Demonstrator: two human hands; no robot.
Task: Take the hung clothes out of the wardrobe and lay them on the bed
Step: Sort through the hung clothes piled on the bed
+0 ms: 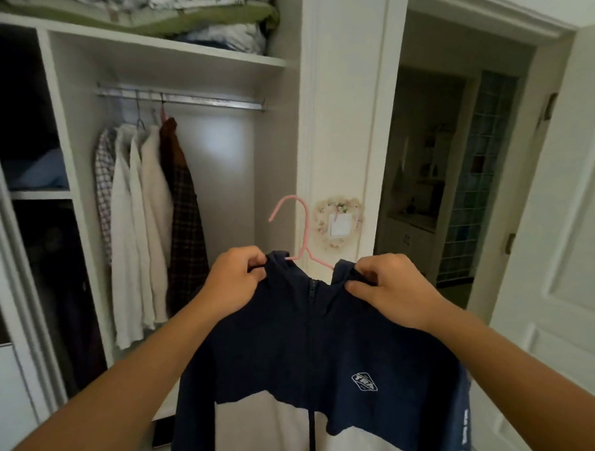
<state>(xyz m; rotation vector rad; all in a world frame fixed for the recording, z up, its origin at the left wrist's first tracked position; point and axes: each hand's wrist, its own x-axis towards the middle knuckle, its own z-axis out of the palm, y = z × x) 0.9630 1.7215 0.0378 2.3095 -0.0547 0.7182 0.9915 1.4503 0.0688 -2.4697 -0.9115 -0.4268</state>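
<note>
- Jacket [307, 353], navy over white, held out at centre and lower frame, in front of the open wardrobe [277, 178]; off the rail [180, 98].
- Left hand [232, 283]: fingers curled, pinching the jacket's left shoulder by the collar.
- Right hand [389, 286]: fingers curled, thumb pressed on the cloth, pinching the right shoulder.
- Pink hanger [298, 232] inside the jacket, hook up and curling toward frame left, just in front of the wall switch [339, 226].
- Jacket orientation: long axis vertical, collar up, hem running out of the bottom edge; front with zip and chest badge facing the camera.
- Remaining on rail, upper left of frame: checked shirt [104, 185], white garments [137, 231], dark plaid shirt [184, 222].
- Bed not in view.
- Risk, judged: grip on cloth only, not on hanger; hanger liable to slip out and drop on tilting the jacket.
- Risk, judged: free hook liable to snag door frame or other clothes during the turn.
- Risk, judged: hanging hem liable to drag or crumple when laid down.
</note>
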